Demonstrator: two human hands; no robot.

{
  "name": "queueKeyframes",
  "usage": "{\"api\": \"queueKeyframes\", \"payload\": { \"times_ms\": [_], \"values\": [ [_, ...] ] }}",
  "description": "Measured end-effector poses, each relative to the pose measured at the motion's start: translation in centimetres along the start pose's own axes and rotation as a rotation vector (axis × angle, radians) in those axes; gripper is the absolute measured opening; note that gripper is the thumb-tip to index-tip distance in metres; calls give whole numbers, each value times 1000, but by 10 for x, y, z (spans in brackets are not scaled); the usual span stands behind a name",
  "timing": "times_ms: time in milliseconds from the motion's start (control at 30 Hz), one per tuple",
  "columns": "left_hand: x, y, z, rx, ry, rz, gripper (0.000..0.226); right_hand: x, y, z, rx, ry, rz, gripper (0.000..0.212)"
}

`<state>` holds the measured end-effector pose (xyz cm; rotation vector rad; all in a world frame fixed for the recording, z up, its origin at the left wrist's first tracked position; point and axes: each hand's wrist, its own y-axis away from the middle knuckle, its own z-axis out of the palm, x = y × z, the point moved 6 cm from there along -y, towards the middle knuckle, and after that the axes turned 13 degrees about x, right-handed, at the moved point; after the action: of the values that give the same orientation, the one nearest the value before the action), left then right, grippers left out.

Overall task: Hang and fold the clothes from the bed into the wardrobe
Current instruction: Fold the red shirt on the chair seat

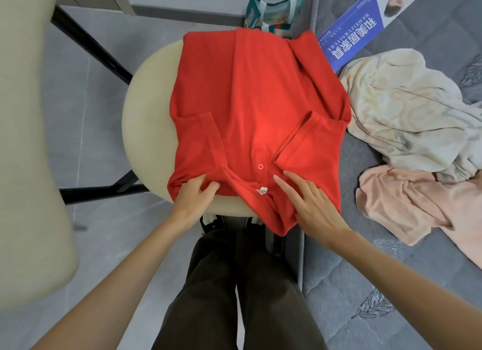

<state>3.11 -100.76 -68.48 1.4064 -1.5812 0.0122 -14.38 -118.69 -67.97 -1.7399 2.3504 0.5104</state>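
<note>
While the red knit polo shirt (250,101) lies face up on the round cream padded seat (148,109) left of the grey quilted bed (365,284), sleeves already turned in, the left hand (194,195) pinches fabric at its near shoulder and the right hand (310,206) rests flat-fingered by the collar. I judge this fold half done; a crumpled cream garment (407,114) and a pale pink garment (407,206) wait on the bed, and no wardrobe shows.

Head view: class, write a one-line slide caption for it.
Folding a red shirt on a stool: left hand grips it, right hand rests flat on it.
</note>
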Motion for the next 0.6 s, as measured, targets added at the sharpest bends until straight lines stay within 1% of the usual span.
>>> {"api": "queueKeyframes", "payload": {
  "times_ms": [133, 167, 233, 267, 300, 400, 467, 500, 533, 600],
  "values": [
    [12, -7, -6, 102, 2, -48, 31, -14, 8, 0, 97, 17, -84, 94],
    [14, -9, -8, 123, 11, -61, 30, -17, 9, 2, 95, 42, -127, 95],
    [17, -13, -11, 155, 30, -84, 31, -20, 11, 11, 71, 127, -186, 103],
    [18, -14, -12, 168, 37, -98, 32, -19, 10, 14, 67, 154, -180, 107],
    [18, -16, -13, 176, 47, -111, 33, -18, 8, 16, 90, 163, -161, 107],
    [17, -22, -13, 186, 63, -135, 34, -15, 0, 13, 193, 144, -133, 94],
    [16, -26, -14, 197, 28, -113, 33, -12, -5, 9, 217, 81, -107, 93],
    [17, -27, -15, 215, -8, -73, 32, -10, -6, 7, 224, 15, -81, 91],
    [18, -27, -17, 240, -49, -16, 33, -8, -5, 4, 224, -67, -53, 88],
    [19, -28, -24, 306, -137, 112, 38, -4, -4, -4, 228, -227, -4, 73]
  ]
}}
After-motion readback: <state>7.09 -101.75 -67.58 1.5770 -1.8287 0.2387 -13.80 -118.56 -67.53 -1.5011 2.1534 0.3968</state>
